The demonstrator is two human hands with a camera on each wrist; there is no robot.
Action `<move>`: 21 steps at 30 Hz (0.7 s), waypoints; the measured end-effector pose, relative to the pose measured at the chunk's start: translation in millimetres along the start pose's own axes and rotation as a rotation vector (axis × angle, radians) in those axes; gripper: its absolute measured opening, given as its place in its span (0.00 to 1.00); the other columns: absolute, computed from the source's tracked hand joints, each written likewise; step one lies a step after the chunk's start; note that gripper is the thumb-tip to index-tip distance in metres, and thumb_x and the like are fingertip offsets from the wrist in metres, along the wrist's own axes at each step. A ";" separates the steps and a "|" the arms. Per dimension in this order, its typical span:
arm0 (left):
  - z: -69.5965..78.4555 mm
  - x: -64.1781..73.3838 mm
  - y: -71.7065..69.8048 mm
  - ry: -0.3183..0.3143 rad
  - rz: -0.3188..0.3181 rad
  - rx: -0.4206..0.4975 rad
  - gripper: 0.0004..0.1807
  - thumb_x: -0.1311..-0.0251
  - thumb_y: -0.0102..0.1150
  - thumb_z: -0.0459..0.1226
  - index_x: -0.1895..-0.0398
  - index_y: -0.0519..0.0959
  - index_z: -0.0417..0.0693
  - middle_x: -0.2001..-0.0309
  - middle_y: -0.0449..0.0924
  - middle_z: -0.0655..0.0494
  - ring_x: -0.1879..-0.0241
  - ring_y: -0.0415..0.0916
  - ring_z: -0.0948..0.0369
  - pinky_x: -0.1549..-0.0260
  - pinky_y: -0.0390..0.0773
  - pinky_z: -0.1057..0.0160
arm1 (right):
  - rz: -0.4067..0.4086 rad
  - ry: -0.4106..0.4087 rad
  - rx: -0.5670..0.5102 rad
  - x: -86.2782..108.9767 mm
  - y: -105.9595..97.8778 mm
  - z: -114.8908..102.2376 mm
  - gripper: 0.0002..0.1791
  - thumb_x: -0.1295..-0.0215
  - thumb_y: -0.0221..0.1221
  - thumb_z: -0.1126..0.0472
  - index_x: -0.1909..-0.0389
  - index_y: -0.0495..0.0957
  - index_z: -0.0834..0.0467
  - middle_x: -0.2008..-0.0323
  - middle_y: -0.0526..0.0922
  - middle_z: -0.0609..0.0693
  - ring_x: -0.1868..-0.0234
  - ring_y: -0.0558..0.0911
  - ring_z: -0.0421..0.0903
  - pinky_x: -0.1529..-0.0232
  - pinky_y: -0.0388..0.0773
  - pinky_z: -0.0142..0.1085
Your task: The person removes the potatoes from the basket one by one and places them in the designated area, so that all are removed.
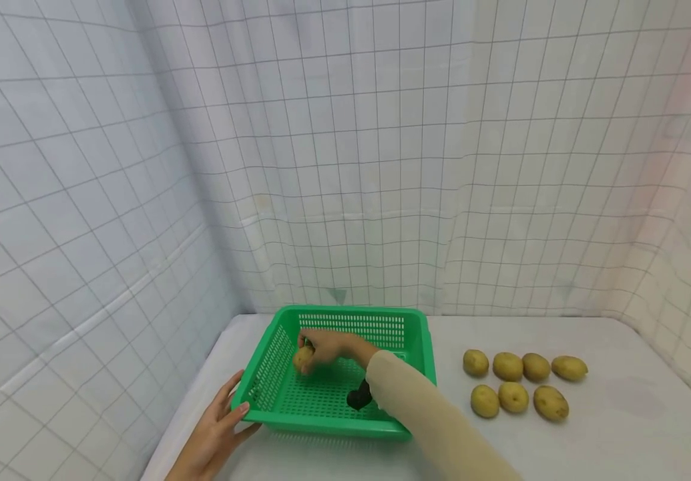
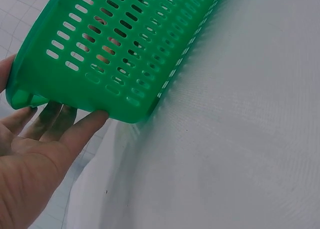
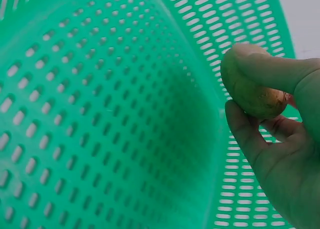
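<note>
A green plastic basket (image 1: 321, 422) with slotted walls stands on the table. My right hand (image 1: 328, 347) is inside it near the left wall, gripping a potato (image 1: 303, 359) between thumb and fingers. In the right wrist view the same potato (image 3: 250, 84) is held above the perforated basket floor (image 3: 100, 119). At the basket's near left corner is my left hand (image 1: 215, 427). Its thumb lies over the rim and its other fingers touch the outer side, as the left wrist view shows for the hand (image 2: 37, 159) and the basket wall (image 2: 105, 54).
Several potatoes (image 1: 508, 367) lie in two rows on the white table (image 1: 633, 427), right of the basket. White curtains with a grid pattern (image 1: 351, 167) hang behind and on both sides. A small black device (image 1: 359, 397) sits at my right wrist, over the basket.
</note>
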State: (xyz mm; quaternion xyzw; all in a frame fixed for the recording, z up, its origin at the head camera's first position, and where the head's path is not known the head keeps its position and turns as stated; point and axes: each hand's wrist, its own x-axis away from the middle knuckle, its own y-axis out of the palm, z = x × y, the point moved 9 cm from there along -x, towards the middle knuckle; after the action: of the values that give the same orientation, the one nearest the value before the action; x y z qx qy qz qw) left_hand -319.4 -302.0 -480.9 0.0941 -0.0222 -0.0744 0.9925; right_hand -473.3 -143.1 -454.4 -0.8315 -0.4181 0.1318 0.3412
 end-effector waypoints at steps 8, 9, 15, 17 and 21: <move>3.7 -2.5 0.5 0.026 -0.020 -0.019 0.40 0.20 0.48 0.33 0.15 0.39 0.52 0.21 0.42 0.43 0.32 0.65 0.54 0.36 0.65 0.34 | 0.008 -0.014 -0.022 13.2 -21.4 -9.0 0.22 0.39 0.75 0.65 0.53 0.72 0.55 0.56 0.76 0.48 0.60 0.75 0.43 0.62 0.75 0.35; 4.3 -2.2 -0.1 0.029 -0.022 -0.019 0.40 0.20 0.49 0.33 0.15 0.39 0.52 0.22 0.42 0.44 0.32 0.66 0.56 0.36 0.65 0.34 | 0.010 -0.010 -0.020 14.7 -23.2 -8.3 0.22 0.39 0.75 0.65 0.53 0.72 0.55 0.56 0.76 0.48 0.60 0.75 0.44 0.62 0.75 0.35; 4.8 -0.7 -1.7 0.032 -0.032 -0.033 0.41 0.20 0.48 0.33 0.15 0.37 0.51 0.21 0.41 0.44 0.34 0.68 0.60 0.36 0.65 0.33 | 0.021 -0.004 -0.024 24.6 -27.3 -0.6 0.21 0.39 0.75 0.66 0.53 0.72 0.55 0.55 0.76 0.49 0.59 0.76 0.45 0.60 0.76 0.37; 3.4 -0.8 -2.3 0.027 -0.025 -0.030 0.41 0.20 0.48 0.33 0.15 0.37 0.51 0.21 0.42 0.44 0.33 0.67 0.58 0.36 0.65 0.33 | 0.030 0.004 -0.027 28.0 -28.2 3.5 0.21 0.39 0.75 0.65 0.53 0.72 0.55 0.55 0.76 0.48 0.59 0.76 0.45 0.60 0.76 0.37; -0.1 -2.4 -2.3 0.015 -0.004 -0.029 0.41 0.21 0.50 0.34 0.15 0.39 0.50 0.22 0.43 0.44 0.31 0.64 0.52 0.36 0.66 0.34 | 0.053 0.015 -0.008 36.7 -33.1 6.9 0.22 0.39 0.75 0.63 0.53 0.72 0.54 0.55 0.76 0.47 0.58 0.76 0.44 0.59 0.76 0.37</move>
State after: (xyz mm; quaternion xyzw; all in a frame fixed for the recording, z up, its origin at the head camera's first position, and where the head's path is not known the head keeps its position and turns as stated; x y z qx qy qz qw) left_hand -322.1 -303.8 -481.5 0.0802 -0.0136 -0.0758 0.9938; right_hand -474.3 -97.3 -434.6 -0.8447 -0.3938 0.1330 0.3371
